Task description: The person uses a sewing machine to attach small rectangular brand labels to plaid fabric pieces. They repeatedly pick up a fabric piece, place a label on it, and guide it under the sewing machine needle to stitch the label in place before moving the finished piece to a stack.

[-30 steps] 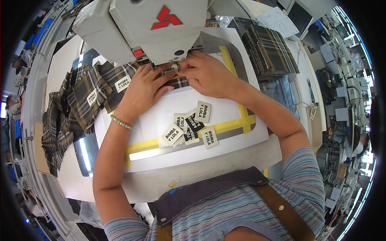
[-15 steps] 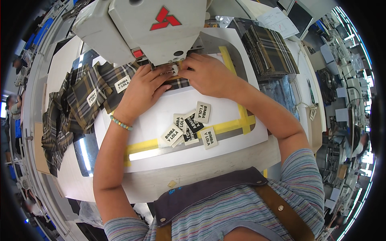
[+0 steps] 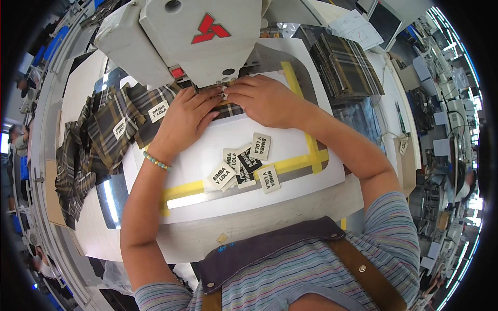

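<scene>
Head: label (image 3: 221, 97) between hands (image 3: 184, 116) (image 3: 272, 103)

A pale table (image 3: 189, 243) bears crumpled brown plaid cloth (image 3: 104, 135) beside the left hand (image 3: 188, 115), a white, yellow-taped sheet (image 3: 199, 155) beneath both, stacked rectangular plaid panels (image 3: 350, 67) rightward of the right hand (image 3: 263, 101).

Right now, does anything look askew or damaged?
Nothing looks clearly damaged. The loose labels lie at mixed angles, some overlapping, and the plaid fabric on the left is bunched up, unlike the neat plaid stack on the right.
</scene>
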`<action>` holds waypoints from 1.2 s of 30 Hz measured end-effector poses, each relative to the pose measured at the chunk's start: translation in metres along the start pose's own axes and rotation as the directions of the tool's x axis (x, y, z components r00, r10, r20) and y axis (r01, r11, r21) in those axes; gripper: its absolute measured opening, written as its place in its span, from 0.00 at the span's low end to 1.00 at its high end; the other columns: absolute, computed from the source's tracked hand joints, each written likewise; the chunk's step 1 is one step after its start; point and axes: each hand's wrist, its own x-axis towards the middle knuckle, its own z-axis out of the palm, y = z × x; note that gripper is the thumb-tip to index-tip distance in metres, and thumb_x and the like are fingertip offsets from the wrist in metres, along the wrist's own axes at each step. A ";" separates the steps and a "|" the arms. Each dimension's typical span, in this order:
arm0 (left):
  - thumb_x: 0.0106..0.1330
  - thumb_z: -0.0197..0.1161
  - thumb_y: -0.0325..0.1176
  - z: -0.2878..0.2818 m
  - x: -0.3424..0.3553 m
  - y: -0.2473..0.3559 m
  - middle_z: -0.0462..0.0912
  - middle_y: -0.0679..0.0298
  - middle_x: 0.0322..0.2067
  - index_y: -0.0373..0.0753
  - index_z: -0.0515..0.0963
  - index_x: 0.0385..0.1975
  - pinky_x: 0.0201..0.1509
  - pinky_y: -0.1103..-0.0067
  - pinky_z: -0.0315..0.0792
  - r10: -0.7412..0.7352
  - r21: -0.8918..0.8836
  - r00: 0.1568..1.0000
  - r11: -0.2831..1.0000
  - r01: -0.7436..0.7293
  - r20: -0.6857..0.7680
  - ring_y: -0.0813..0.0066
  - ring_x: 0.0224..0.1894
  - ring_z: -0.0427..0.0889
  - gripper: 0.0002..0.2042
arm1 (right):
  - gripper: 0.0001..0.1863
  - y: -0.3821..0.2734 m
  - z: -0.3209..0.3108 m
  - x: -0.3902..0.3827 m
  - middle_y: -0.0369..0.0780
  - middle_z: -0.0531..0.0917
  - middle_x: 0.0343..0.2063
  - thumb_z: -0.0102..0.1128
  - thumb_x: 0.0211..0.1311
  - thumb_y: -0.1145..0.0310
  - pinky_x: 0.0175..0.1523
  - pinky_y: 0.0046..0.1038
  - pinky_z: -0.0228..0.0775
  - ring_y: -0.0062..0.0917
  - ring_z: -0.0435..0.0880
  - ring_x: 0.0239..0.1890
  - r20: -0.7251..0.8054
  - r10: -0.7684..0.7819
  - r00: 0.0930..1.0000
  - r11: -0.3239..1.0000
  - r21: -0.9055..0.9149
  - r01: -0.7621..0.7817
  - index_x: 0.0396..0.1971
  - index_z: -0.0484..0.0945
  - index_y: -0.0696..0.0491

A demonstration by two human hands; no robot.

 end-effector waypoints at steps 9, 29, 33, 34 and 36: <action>0.73 0.67 0.33 -0.009 0.003 0.001 0.82 0.64 0.66 0.41 0.84 0.63 0.67 0.66 0.71 -0.019 -0.060 0.997 0.998 0.024 0.080 0.56 0.55 0.77 0.19 | 0.15 0.003 -0.006 -0.019 0.39 0.81 0.65 0.62 0.73 0.69 0.69 0.40 0.74 0.35 0.78 0.66 -0.142 0.161 0.977 0.965 0.228 -0.126 0.56 0.86 0.54; 0.72 0.67 0.32 -0.011 0.006 -0.006 0.82 0.65 0.67 0.43 0.83 0.65 0.64 0.67 0.70 0.009 -0.090 0.994 0.996 0.001 0.112 0.57 0.51 0.75 0.21 | 0.11 0.028 -0.012 -0.030 0.39 0.80 0.68 0.65 0.70 0.74 0.71 0.41 0.75 0.40 0.78 0.69 -0.239 0.259 0.936 0.957 0.192 -0.216 0.49 0.90 0.54; 0.72 0.67 0.32 -0.015 0.011 -0.001 0.82 0.66 0.68 0.43 0.83 0.65 0.66 0.67 0.70 -0.055 -0.102 0.980 0.992 0.076 0.190 0.56 0.55 0.76 0.21 | 0.09 0.034 -0.007 -0.032 0.37 0.81 0.66 0.65 0.71 0.70 0.68 0.43 0.75 0.39 0.79 0.65 -0.272 0.241 0.932 0.965 0.174 -0.199 0.45 0.91 0.53; 0.72 0.67 0.32 -0.014 0.009 -0.003 0.82 0.66 0.67 0.43 0.83 0.65 0.67 0.67 0.69 -0.046 -0.100 0.984 0.993 0.064 0.174 0.56 0.56 0.76 0.21 | 0.09 0.034 -0.006 -0.031 0.38 0.82 0.66 0.65 0.71 0.70 0.67 0.43 0.75 0.39 0.79 0.65 -0.278 0.238 0.930 0.965 0.173 -0.195 0.45 0.91 0.53; 0.72 0.67 0.32 -0.010 0.006 -0.007 0.82 0.67 0.67 0.43 0.83 0.65 0.69 0.67 0.69 -0.026 -0.095 0.990 0.995 0.040 0.142 0.56 0.57 0.77 0.21 | 0.08 0.035 -0.005 -0.030 0.38 0.82 0.65 0.66 0.71 0.70 0.66 0.43 0.76 0.39 0.80 0.65 -0.291 0.234 0.928 0.967 0.171 -0.190 0.43 0.91 0.53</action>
